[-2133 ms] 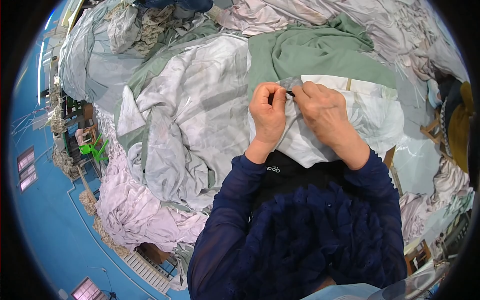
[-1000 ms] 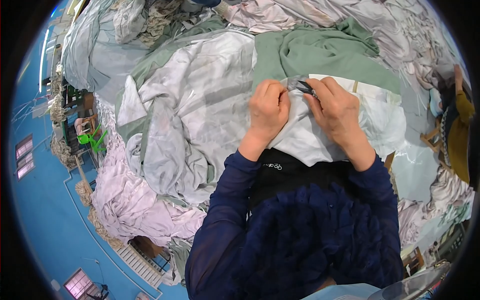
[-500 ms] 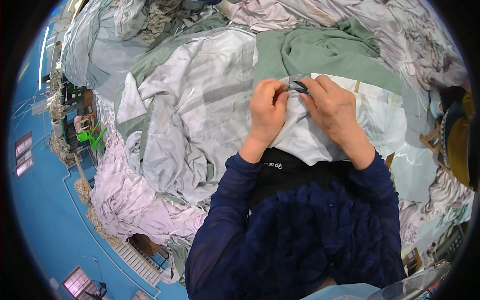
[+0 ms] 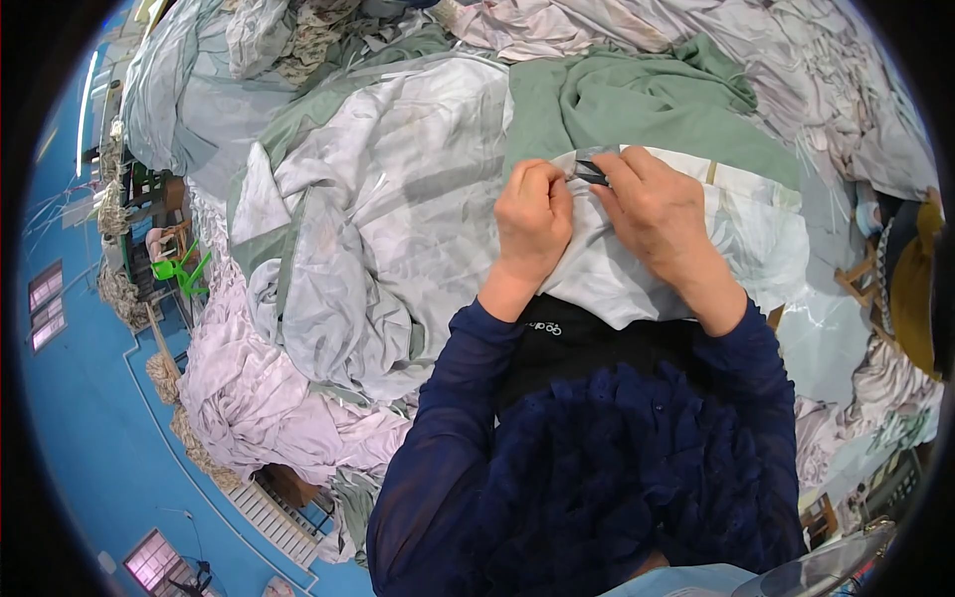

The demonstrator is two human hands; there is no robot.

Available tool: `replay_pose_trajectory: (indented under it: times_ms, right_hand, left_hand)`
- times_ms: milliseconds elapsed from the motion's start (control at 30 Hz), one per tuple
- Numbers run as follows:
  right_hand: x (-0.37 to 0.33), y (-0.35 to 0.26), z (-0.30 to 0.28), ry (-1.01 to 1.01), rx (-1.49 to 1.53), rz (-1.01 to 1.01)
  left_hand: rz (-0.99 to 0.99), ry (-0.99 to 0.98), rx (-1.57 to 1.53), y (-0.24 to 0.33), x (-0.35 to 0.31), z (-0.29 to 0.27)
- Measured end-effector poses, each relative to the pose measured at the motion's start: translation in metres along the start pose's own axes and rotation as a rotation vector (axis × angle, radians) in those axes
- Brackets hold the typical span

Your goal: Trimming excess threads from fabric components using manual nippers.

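Note:
My left hand (image 4: 534, 219) is closed, pinching the edge of a white and green cloth (image 4: 637, 109). Just to its right, my right hand (image 4: 652, 211) is closed around small dark thread snips (image 4: 591, 173). Their blades point left toward the left fingertips, beside the cloth's edge. The white side of the cloth drapes from both hands down over my lap, while its green side lies beyond them. Most of the snips' body is hidden inside the right hand.
Crumpled pale grey cloth (image 4: 338, 289) spreads to the left, with a pinkish pile (image 4: 284, 393) below it. More heaped fabric (image 4: 806, 60) lies at the far right. A green plastic chair (image 4: 182, 270) stands on the blue floor (image 4: 85, 418) at the left.
The snips have shifted slightly to the left, nearer the left fingertips. My left hand has turned a little at the cloth's edge, and the cloth stays almost in place.

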State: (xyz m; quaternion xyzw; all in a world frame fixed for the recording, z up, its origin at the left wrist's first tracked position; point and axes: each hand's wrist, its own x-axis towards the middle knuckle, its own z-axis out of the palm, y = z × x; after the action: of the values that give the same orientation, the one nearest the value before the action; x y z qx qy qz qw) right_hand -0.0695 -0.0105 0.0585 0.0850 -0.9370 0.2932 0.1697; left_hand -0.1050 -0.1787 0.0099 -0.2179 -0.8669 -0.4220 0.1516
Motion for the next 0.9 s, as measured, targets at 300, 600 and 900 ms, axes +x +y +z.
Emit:
replay_pose_trajectory:
  times_ms: [300,600,900]
  right_hand:
    - [-0.001,0.001,0.005,-0.149,-0.096,0.018]
    - [-0.003,0.026,-0.009,0.07,0.013,0.142]
    - [-0.013,0.037,-0.015,0.078,0.158,0.357]
  left_hand:
    - [-0.187,0.054,-0.16,-0.012,-0.01,0.005]
    - [-0.101,0.168,0.454,-0.068,-0.002,-0.055]
    - [-0.044,-0.163,-0.094,0.008,0.028,-0.008]
